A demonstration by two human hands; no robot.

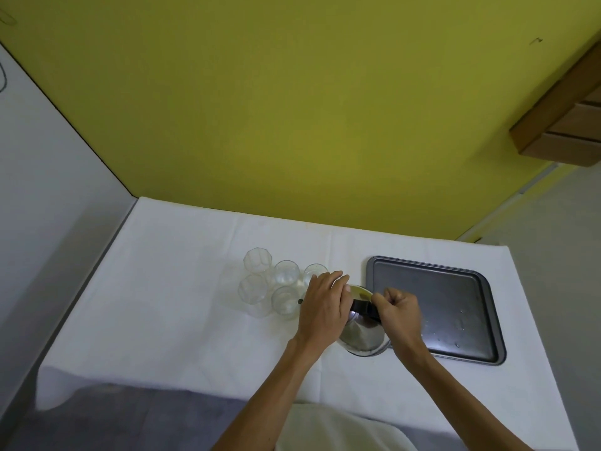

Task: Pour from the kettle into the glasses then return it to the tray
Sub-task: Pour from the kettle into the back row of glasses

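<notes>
A shiny steel kettle (pixel 362 336) is tilted to the left, its spout toward several clear glasses (pixel 286 273) clustered on the white tablecloth. My right hand (pixel 401 309) is closed on the kettle's black handle (pixel 364 309). My left hand (pixel 323 304) lies flat over the kettle's top and left side, hiding the lid and most of the spout. The nearest glass (pixel 284 302) stands just left of my left hand. The dark grey tray (pixel 484 284) lies to the right of the kettle, with water drops on it.
A white-covered table (pixel 182 288) stands against a yellow wall, with a grey panel along its left side. A wooden cabinet (pixel 566 125) hangs at the upper right. Bare cloth stretches left of the glasses and toward the front edge.
</notes>
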